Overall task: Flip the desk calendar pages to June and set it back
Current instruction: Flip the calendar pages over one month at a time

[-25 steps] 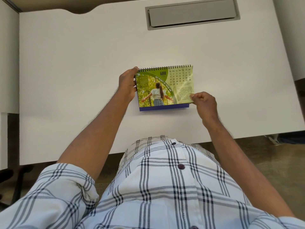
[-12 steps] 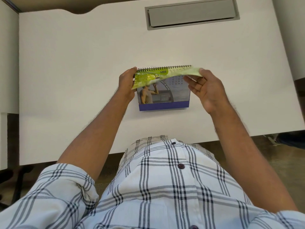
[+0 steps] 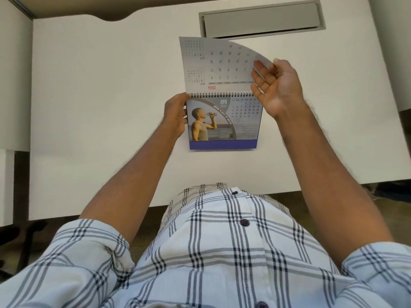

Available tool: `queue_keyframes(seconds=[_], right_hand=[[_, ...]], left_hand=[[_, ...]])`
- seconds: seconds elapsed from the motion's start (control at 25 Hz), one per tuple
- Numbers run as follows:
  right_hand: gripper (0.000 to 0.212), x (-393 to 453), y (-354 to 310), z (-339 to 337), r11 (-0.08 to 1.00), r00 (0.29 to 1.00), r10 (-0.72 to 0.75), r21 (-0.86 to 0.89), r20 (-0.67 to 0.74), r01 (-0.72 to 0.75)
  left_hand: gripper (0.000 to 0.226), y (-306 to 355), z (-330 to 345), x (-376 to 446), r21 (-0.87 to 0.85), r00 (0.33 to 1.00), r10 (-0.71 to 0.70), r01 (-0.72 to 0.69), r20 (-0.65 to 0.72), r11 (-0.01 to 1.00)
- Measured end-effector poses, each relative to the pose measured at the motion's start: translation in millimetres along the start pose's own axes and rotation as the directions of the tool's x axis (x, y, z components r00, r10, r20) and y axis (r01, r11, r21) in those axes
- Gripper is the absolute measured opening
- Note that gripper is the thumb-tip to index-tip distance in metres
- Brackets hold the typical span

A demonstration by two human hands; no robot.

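A spiral-bound desk calendar [image 3: 222,125] with a blue base stands on the white desk [image 3: 100,107]. Its front page reads APR 2026 and shows a person drinking from a bottle. My left hand [image 3: 175,114] grips the calendar's left edge near the spiral. A flipped page [image 3: 213,65] stands up past the spiral, its grey back with upside-down dates facing me. My right hand [image 3: 274,85] pinches that page's right corner between thumb and fingers.
A grey cable-tray lid [image 3: 262,20] is set into the desk behind the calendar. A curved cut-out runs along the desk's far left edge. My checked shirt fills the bottom of the view. Floor shows to the right.
My right hand has lifted the green MAR page from its lower right corner up and over the spiral. The APR page now shows in front. My left hand has stayed put.
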State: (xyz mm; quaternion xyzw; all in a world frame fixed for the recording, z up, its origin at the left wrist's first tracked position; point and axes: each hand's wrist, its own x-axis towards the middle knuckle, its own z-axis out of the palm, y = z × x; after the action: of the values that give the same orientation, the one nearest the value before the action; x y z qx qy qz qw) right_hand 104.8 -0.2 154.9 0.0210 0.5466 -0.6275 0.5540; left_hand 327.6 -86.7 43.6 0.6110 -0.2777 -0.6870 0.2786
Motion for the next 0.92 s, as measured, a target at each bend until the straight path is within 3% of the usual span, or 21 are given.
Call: queue_keyframes(seconds=[0.16,0.56,0.68,0.8,0.92], right_hand=[[0.028,9.5,0.4,5.6,1.000,1.000,0.006,-0.011,-0.016,-0.006],[0.016,19.9,7.4,0.6,0.992,1.000,0.017,-0.123,0.001,-0.017],[0.014,18.7,9.3,-10.7,0.986,0.997,-0.066,-0.152,-0.035,0.060],[0.009,16.9,24.5,-33.3,0.942,0.957,-0.246,-0.271,-0.157,0.198],[0.028,12.1,61.6,-62.9,0.878,0.919,-0.306,-0.446,-0.247,0.172]], left_hand=[[0.004,1.6,2.7,0.4,-0.014,0.999,0.004,-0.005,-0.035,1.000],[0.008,3.9,7.3,-2.3,-0.028,0.998,0.031,-0.032,-0.061,0.999],[0.009,3.6,9.3,-3.7,-0.040,0.997,0.024,-0.027,-0.074,0.999],[0.011,4.0,9.4,-4.4,-0.048,0.996,0.028,-0.032,-0.086,0.998],[0.011,2.7,9.1,-3.3,-0.052,0.996,0.030,-0.034,-0.087,0.998]])
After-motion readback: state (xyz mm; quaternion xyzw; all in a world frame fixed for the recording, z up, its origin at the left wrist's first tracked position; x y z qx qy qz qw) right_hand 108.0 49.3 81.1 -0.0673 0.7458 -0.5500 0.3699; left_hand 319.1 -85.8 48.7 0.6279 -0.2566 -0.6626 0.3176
